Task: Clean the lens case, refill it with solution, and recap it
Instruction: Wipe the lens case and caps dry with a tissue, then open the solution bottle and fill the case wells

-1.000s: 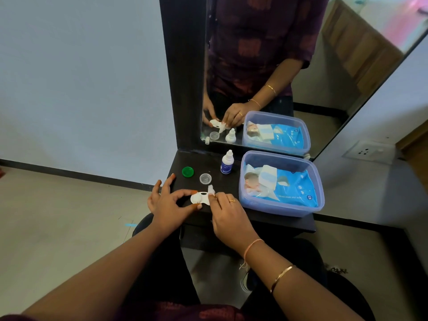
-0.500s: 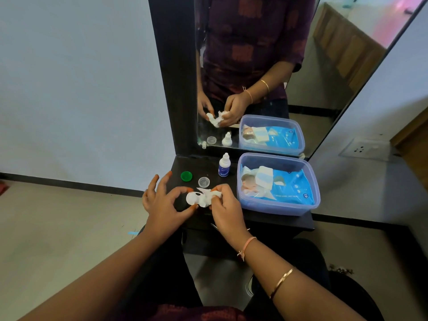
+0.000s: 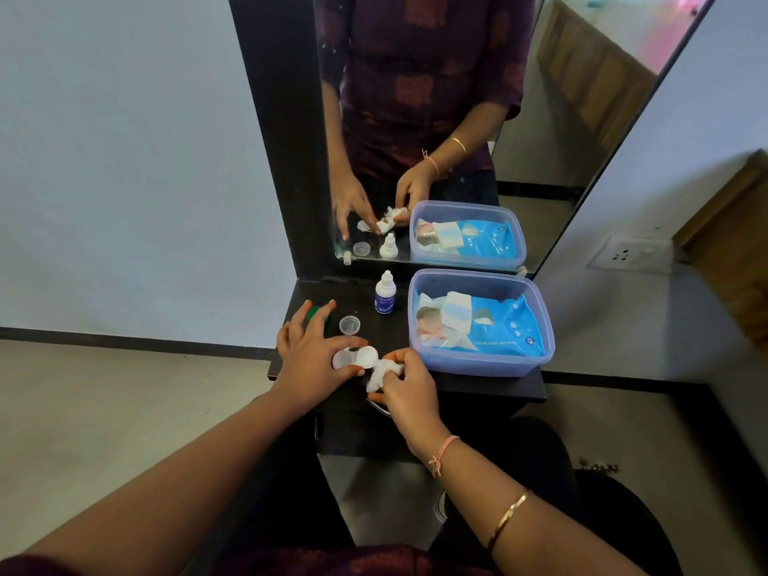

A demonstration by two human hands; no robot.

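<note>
A white two-well lens case (image 3: 355, 358) is held above the front of the black shelf (image 3: 490, 386) between the thumb and fingers of my left hand (image 3: 309, 359). Both wells face up without caps. My right hand (image 3: 405, 384) pinches a crumpled white tissue (image 3: 382, 372) just right of the case, touching its right well. A clear cap (image 3: 349, 325) lies on the shelf behind the case. A green cap (image 3: 318, 314) is partly hidden behind my left fingers. The small white solution bottle (image 3: 385, 293) with a blue label stands upright further back.
A lilac plastic tub (image 3: 482, 365) holding a blue wet-wipes pack fills the right half of the shelf. A mirror (image 3: 457, 118) in a black frame rises behind the shelf and reflects the hands and objects. A wall socket (image 3: 631, 254) sits at right.
My right hand has pulled the tissue back slightly to the right of the case, and the case has turned so both open wells show. The camera view shifted a little.
</note>
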